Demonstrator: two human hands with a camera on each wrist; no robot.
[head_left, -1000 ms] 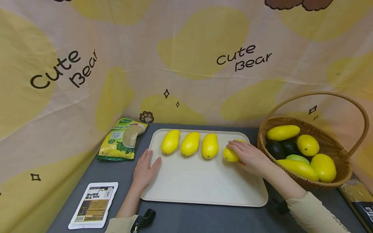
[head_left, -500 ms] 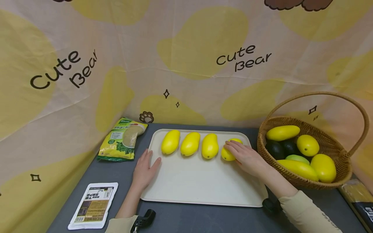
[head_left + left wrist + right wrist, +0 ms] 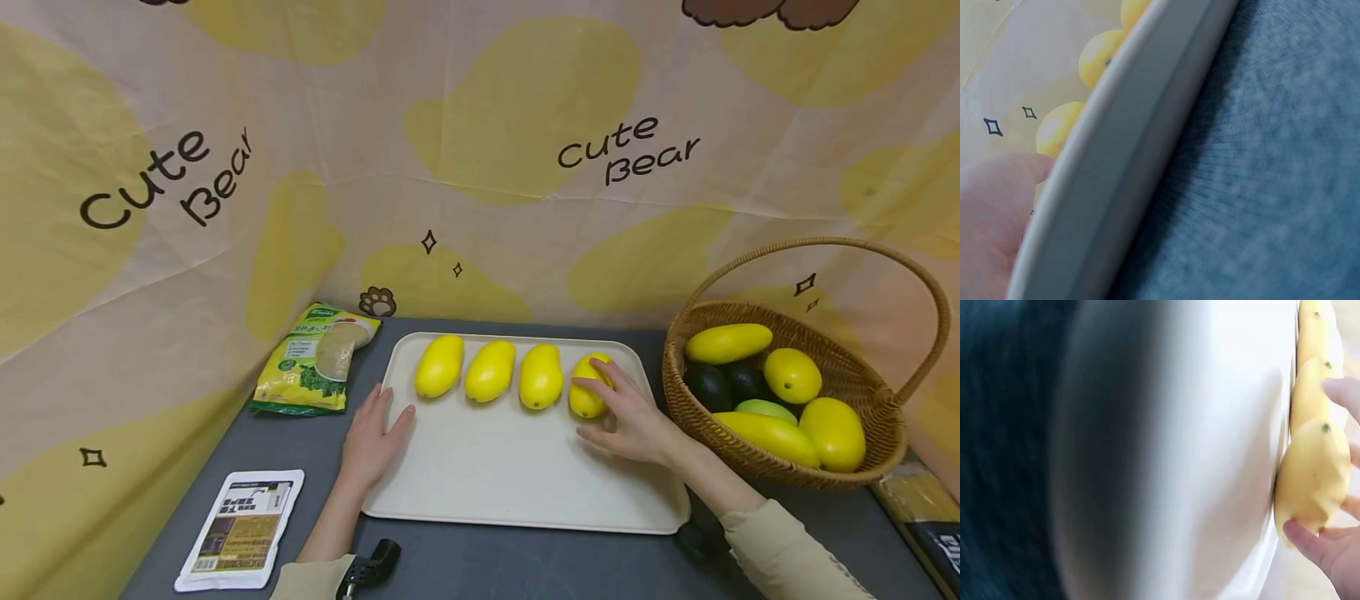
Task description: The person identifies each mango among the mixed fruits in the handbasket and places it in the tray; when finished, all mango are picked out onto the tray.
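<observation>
Several yellow mangoes (image 3: 490, 372) lie side by side along the far half of a cream tray (image 3: 517, 475). My right hand (image 3: 628, 414) is at the rightmost mango (image 3: 586, 402), its fingers spread and loosely bent over its right side, the thumb apart from it. The right wrist view shows the same mango (image 3: 1310, 475) at the near end of the row, with fingertips (image 3: 1300, 536) at its edge. My left hand (image 3: 372, 442) rests on the tray's left rim, thumb out over the tray. In the left wrist view the rim hides part of that hand (image 3: 997, 206).
A wicker basket (image 3: 885, 417) with yellow, dark and green fruit stands right of the tray. A yellow-green food packet (image 3: 303, 367) lies at the back left, a white pouch (image 3: 240, 529) at the front left. Another package (image 3: 926, 517) lies at the right edge. A printed cloth hangs behind.
The rightmost mango has shifted slightly left with my right hand. Then the right hand's fingers have spread and loosened from the mango, the thumb coming into view. The left hand has stayed still.
</observation>
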